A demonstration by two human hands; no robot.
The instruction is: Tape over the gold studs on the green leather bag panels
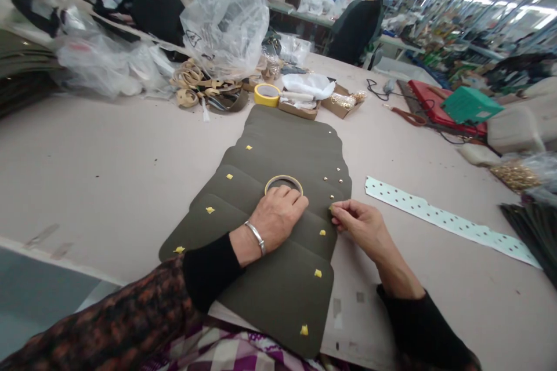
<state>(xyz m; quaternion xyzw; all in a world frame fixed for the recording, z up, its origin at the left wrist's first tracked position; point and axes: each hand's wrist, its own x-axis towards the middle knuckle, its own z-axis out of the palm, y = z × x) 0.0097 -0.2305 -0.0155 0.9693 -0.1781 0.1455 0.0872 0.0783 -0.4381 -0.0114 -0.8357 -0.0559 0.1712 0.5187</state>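
Dark olive-green panels [278, 145] with scalloped edges lie overlapped in a stack on the table in front of me. Small pieces of yellow tape [322, 233] stick along both sides, and several small metal studs [332, 197] show near the upper right edge. My left hand [278, 217], with a silver bangle at the wrist, rests on the stack with its fingers closed on a roll of yellow tape [284, 178]. At the right edge, my right hand [359, 223] pinches a small bit of yellow tape [331, 208] against a panel.
A pale strip with dark dots [435, 217] lies on the right. Behind the panels are a thick yellow tape roll [267, 94], small boxes [343, 101], tan straps [195, 84] and plastic bags [228, 26]. A person [359, 23] sits farther back.
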